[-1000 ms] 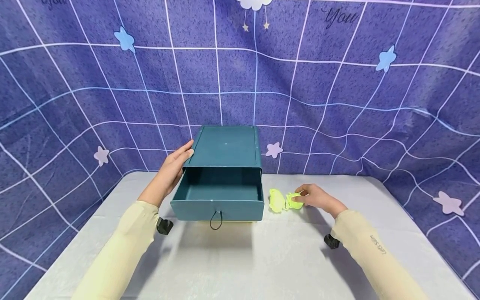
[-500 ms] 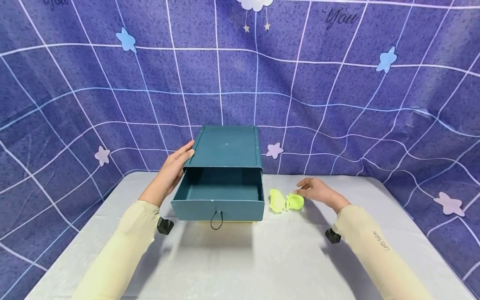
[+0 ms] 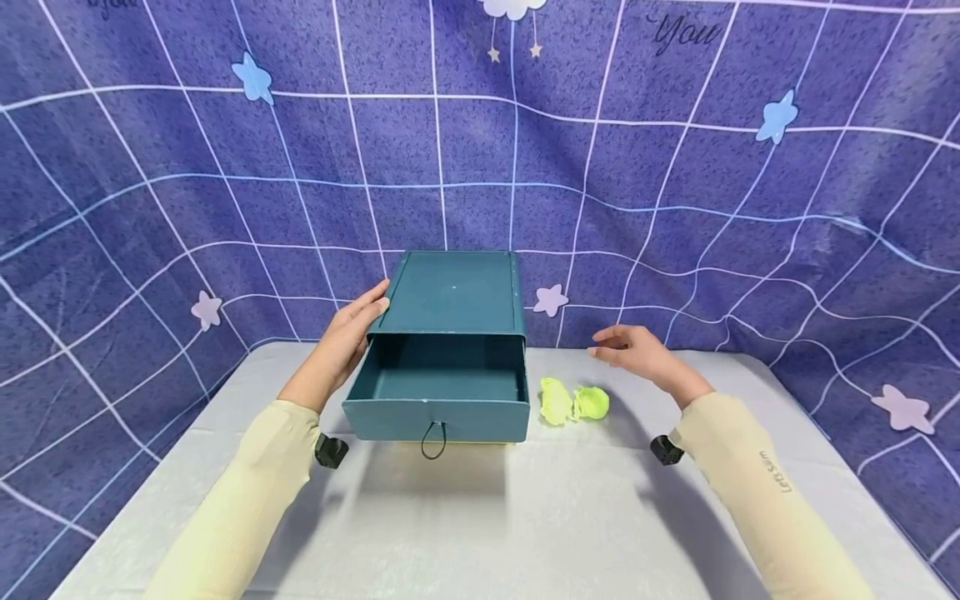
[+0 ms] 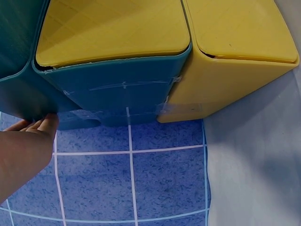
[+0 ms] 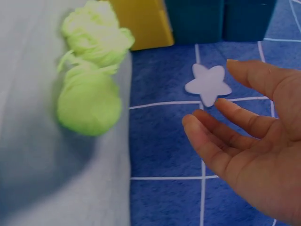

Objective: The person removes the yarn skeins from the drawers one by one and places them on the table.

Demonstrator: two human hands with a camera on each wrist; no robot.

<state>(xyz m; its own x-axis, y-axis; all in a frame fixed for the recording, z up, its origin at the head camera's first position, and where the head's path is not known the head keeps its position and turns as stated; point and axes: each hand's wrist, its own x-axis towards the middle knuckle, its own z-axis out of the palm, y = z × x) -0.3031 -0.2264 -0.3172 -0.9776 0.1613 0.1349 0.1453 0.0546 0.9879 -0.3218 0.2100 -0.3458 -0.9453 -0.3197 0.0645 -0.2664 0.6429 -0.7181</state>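
Observation:
A teal drawer box [image 3: 456,292] stands at the middle of the table with its top drawer [image 3: 438,420] pulled out; the drawer's inside shows nothing in it. My left hand [image 3: 351,332] rests against the box's left side, fingers along it and thumb near the top edge. In the left wrist view that same hand [image 4: 33,141] touches the teal side wall. Two lime-green bundles of yarn [image 3: 556,402] lie joined to the right of the box. Behind and above them hovers my right hand [image 3: 633,352], fingers loosely bent and apart, holding nothing, as the right wrist view shows.
Below the top unit, the left wrist view shows another teal box with a yellow drawer [image 4: 113,30] and a yellow box [image 4: 235,80], stacked. A black loop pull [image 3: 432,442] hangs on the drawer front. Behind the white-covered table [image 3: 450,533] hangs a purple-blue grid cloth [image 3: 675,167].
My right hand has let go of the right-hand yarn bundle and risen away toward the back. The yarn stays where it lay. My left hand and the drawer box have not moved.

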